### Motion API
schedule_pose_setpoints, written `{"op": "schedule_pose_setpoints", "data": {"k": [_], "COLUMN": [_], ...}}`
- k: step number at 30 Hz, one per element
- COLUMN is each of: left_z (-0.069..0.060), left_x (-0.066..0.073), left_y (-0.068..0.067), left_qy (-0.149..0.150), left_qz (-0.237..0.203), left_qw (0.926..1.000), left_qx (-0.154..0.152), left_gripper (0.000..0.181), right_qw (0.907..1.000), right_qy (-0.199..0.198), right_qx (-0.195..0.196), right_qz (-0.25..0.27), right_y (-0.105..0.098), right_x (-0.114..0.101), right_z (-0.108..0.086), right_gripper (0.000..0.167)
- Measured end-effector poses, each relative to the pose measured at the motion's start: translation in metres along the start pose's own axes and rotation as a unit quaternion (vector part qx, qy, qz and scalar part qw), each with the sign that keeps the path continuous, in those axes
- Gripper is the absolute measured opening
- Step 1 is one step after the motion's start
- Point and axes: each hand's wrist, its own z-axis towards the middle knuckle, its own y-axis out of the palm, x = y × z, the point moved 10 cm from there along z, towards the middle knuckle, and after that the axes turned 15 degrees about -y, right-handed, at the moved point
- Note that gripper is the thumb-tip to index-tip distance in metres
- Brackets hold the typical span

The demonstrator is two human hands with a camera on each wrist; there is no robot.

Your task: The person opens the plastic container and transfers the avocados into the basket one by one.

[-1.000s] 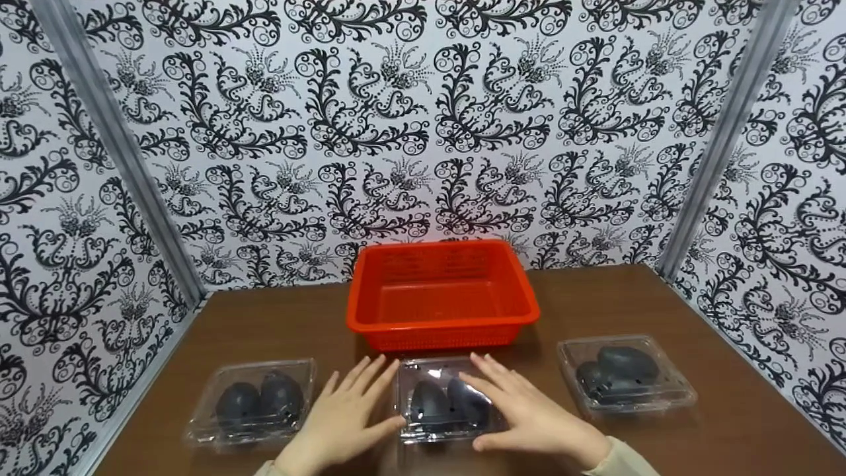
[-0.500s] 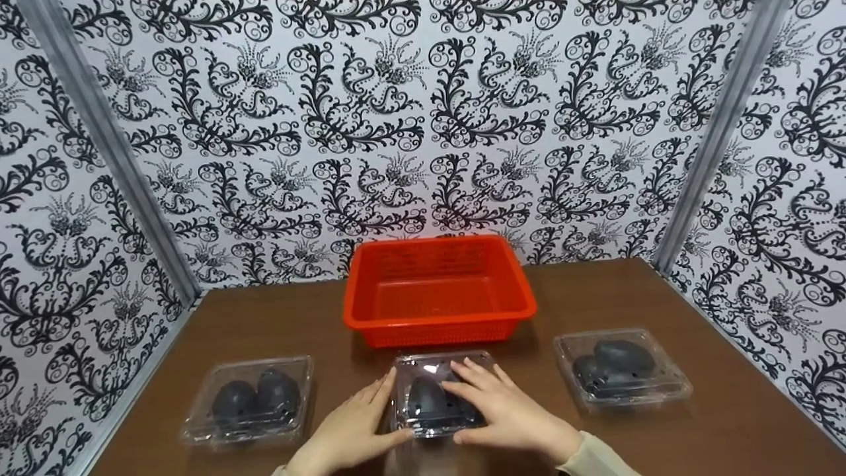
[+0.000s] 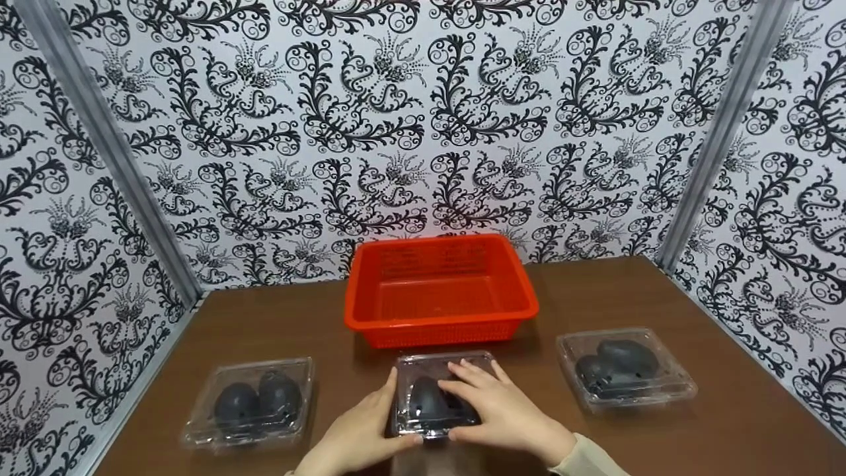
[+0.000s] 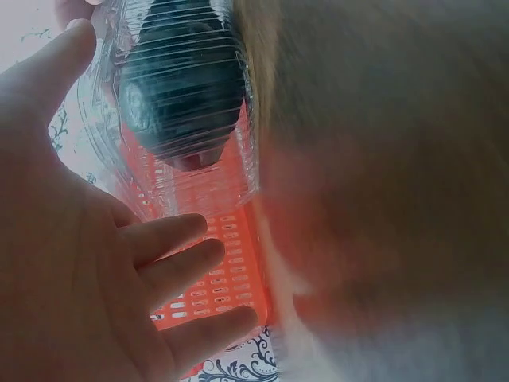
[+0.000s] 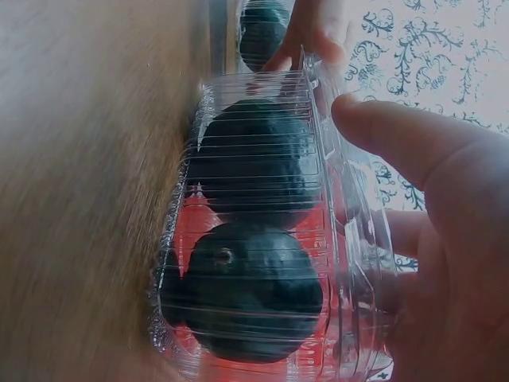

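Observation:
A clear plastic clamshell box [image 3: 443,360] sits on the table in front of the red basket. Inside are two dark, avocado-like fruits [image 5: 253,290]. My left hand [image 3: 357,430] lies along the box's left side, fingers straight, with the thumb at its front left corner. In the left wrist view its other fingers are spread apart below the box. My right hand [image 3: 505,413] rests on the right part of the lid with extended fingers, its thumb at the front edge. It covers most of the right-hand fruit in the head view.
A red plastic basket [image 3: 439,324] stands behind the box. Similar clear boxes with dark fruits stand on both sides, a left box [image 3: 251,403] and a right box [image 3: 624,367]. The brown table [image 3: 277,320] ends at patterned walls [image 3: 423,132].
Both hands have closed in on the middle box from either side. The right hand has shifted left onto the lid, the left hand against the side. The boxes and basket stay put.

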Motion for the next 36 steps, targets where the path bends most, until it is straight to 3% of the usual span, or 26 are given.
{"op": "schedule_pose_setpoints", "data": {"k": [7, 16, 22, 29, 36], "left_z": [0.002, 0.001, 0.001, 0.002, 0.002], "left_x": [0.001, 0.005, 0.003, -0.007, -0.008], "left_y": [0.001, -0.003, -0.003, 0.000, 0.003], "left_qy": [0.004, 0.012, 0.018, -0.002, 0.000], "left_qz": [-0.015, -0.015, -0.055, -0.132, -0.129], "left_qw": [0.9999, 0.9997, 0.9982, 0.9893, 0.9885], "left_qx": [0.000, 0.013, -0.015, -0.063, -0.078], "left_gripper": [0.111, 0.111, 0.110, 0.116, 0.111], "right_qw": [0.9996, 0.9983, 0.9976, 0.9979, 0.9975], "right_qy": [-0.004, 0.036, 0.043, 0.043, 0.052], "right_qx": [0.006, -0.022, -0.021, -0.006, -0.009], "right_qz": [-0.028, -0.041, -0.049, -0.047, -0.048], "right_y": [-0.004, -0.002, -0.001, 0.000, 0.003], "right_x": [-0.004, -0.006, -0.008, -0.010, -0.008], "right_z": [0.003, 0.011, 0.011, 0.010, 0.009], "right_gripper": [0.069, 0.072, 0.071, 0.067, 0.066]}}
